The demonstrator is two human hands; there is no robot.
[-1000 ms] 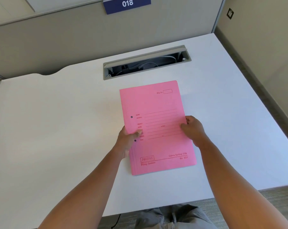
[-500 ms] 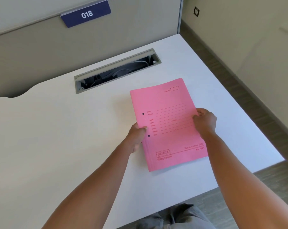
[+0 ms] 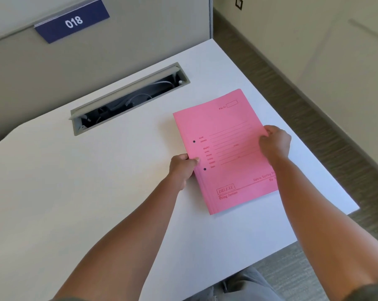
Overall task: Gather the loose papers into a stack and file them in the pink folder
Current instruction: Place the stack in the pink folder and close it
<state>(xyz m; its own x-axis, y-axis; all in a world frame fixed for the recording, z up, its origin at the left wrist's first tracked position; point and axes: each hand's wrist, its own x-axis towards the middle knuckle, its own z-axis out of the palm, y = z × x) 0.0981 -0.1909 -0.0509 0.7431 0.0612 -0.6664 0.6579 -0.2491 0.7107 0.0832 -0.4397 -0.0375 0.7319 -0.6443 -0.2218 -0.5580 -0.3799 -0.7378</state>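
Head view. Pink folder (image 3: 225, 148) closed, lying flat on the white desk (image 3: 75, 192), toward the right edge and nearer the front-right corner than the back. Printed cover faces up; spine with two dark fastener dots runs along its left side.

Left hand (image 3: 182, 168) grips the spine edge about midway, thumb on the cover, fingers curled underneath. Right hand (image 3: 276, 144) pinches the open right edge, fingers curled over the cover. Both hands hold the folder; neither is free.

No loose papers visible anywhere on the desk. Layered edges show at the folder's near-left corner, which may be sheets inside, but cannot tell for certain.

Judgement on progress: gathering and filing look done, folder shut. What is left seems only squaring it up, setting it down and letting go.

Elsewhere: grey cable tray (image 3: 129, 98) with its lid up, set into the desk near the back edge, well apart from the folder. Blue "018" plate (image 3: 71, 22) on the partition behind.

Against the earlier frames: a second ago the folder sat near the middle of the desk, just in front of the cable tray. It has since shifted rightward, toward the right edge, and turned slightly. Same grips on the same two edges throughout. View has swung right, showing more floor and wall.
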